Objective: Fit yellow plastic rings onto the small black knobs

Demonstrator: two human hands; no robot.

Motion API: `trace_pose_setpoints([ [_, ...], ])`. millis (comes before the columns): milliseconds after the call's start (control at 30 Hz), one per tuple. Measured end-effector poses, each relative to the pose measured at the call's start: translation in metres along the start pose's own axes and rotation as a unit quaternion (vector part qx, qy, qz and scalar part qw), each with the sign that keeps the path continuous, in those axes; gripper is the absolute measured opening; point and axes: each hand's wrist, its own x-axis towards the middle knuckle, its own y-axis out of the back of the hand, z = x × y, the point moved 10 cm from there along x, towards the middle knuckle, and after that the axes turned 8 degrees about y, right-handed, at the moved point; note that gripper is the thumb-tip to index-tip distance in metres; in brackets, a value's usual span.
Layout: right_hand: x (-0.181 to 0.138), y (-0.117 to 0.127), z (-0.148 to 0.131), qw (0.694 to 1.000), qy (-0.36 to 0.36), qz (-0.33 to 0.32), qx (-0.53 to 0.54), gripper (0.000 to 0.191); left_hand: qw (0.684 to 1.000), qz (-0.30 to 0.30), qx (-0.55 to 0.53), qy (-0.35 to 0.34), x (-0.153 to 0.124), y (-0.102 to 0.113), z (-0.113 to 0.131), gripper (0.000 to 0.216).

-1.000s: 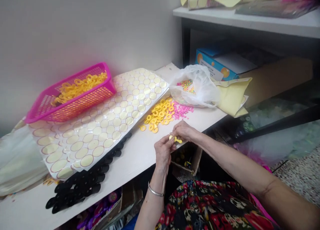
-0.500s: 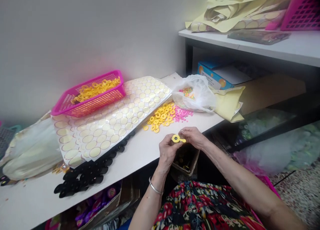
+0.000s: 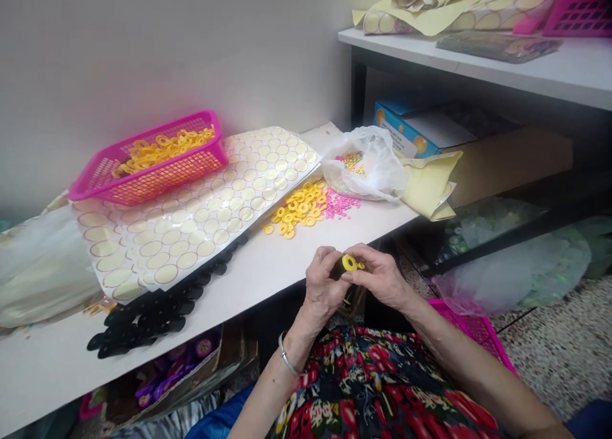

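Note:
Both hands meet just off the front edge of the white table (image 3: 268,280). My left hand (image 3: 324,287) and my right hand (image 3: 380,277) are closed together on a small yellow ring piece (image 3: 350,262) with a dark part behind it. A pile of yellow rings (image 3: 296,208) and pink beads (image 3: 340,203) lies on the table just beyond the hands. A metal bangle sits on my left wrist.
A pink basket (image 3: 153,162) of yellow rings rests on a sheet of round stickers (image 3: 201,209). Black flat pieces (image 3: 153,315) lie under it. A plastic bag (image 3: 366,162) of beads, yellow backing paper (image 3: 430,184), a blue box (image 3: 411,133) and a shelf (image 3: 478,60) stand right.
The hands drew back from the table edge toward my lap. The yellow piece turned so its ring faces up, and the view shifted.

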Motion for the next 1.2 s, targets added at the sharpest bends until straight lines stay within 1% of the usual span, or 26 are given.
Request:
trace_pose_setpoints([
  [67,0.000,0.000,-0.004,1.000,0.002,-0.017,-0.024,0.022,0.999,-0.025,-0.040,0.020,-0.001,-0.004,-0.005,0.025],
  [200,0.000,-0.005,-0.013,0.994,0.007,-0.088,-0.057,0.025,0.993,-0.070,-0.062,0.075,-0.004,-0.010,-0.014,0.024],
  [267,0.000,-0.003,-0.017,0.993,0.017,-0.091,-0.068,0.031,0.991,-0.079,-0.064,0.087,-0.005,-0.010,-0.014,0.022],
  [333,-0.001,0.004,-0.018,0.996,0.012,-0.067,-0.054,0.038,0.989,-0.084,-0.074,0.099,-0.006,-0.009,-0.014,0.022],
  [367,-0.002,0.007,-0.016,0.998,0.002,-0.049,-0.036,0.038,0.987,-0.085,-0.084,0.112,-0.007,-0.008,-0.015,0.022],
  [433,-0.004,0.010,-0.007,0.999,-0.033,-0.020,0.027,0.033,0.980,-0.084,-0.110,0.142,-0.008,-0.008,-0.017,0.027],
  [500,-0.006,0.007,0.008,0.990,-0.090,0.003,0.112,0.026,0.970,-0.087,-0.142,0.175,-0.010,-0.010,-0.020,0.031],
  [567,-0.007,0.004,0.026,0.967,-0.153,0.041,0.198,0.024,0.956,-0.084,-0.188,0.207,-0.011,-0.013,-0.025,0.033],
  [667,-0.010,0.012,0.057,0.924,-0.205,0.161,0.281,0.025,0.919,-0.062,-0.277,0.272,-0.015,-0.021,-0.044,0.031],
  [700,-0.013,0.014,0.067,0.911,-0.218,0.187,0.296,0.025,0.906,-0.049,-0.302,0.292,-0.016,-0.023,-0.051,0.032],
  [767,-0.023,0.015,0.084,0.897,-0.244,0.200,0.309,0.025,0.886,-0.022,-0.335,0.320,-0.019,-0.022,-0.066,0.036],
  [800,-0.030,0.014,0.090,0.897,-0.253,0.191,0.308,0.025,0.881,-0.007,-0.343,0.325,-0.019,-0.017,-0.072,0.038],
  [867,-0.046,0.018,0.097,0.903,-0.257,0.174,0.299,0.023,0.881,0.020,-0.346,0.320,-0.019,-0.002,-0.080,0.039],
  [933,-0.064,0.025,0.103,0.911,-0.256,0.155,0.284,0.021,0.890,0.033,-0.338,0.304,-0.019,0.017,-0.084,0.036],
  [1000,-0.084,0.032,0.113,0.917,-0.273,0.134,0.258,0.020,0.898,0.043,-0.325,0.293,-0.024,0.035,-0.088,0.034],
  [1033,-0.095,0.037,0.121,0.919,-0.288,0.129,0.234,0.020,0.899,0.046,-0.320,0.294,-0.028,0.042,-0.091,0.035],
  [1100,-0.114,0.045,0.140,0.925,-0.324,0.121,0.154,0.019,0.897,0.043,-0.312,0.309,-0.040,0.050,-0.097,0.036],
  [1133,-0.122,0.048,0.149,0.927,-0.342,0.111,0.106,0.018,0.895,0.038,-0.310,0.318,-0.046,0.051,-0.099,0.036],
  [1200,-0.133,0.045,0.165,0.925,-0.371,0.072,0.030,0.016,0.893,0.026,-0.301,0.333,-0.057,0.052,-0.102,0.036],
])
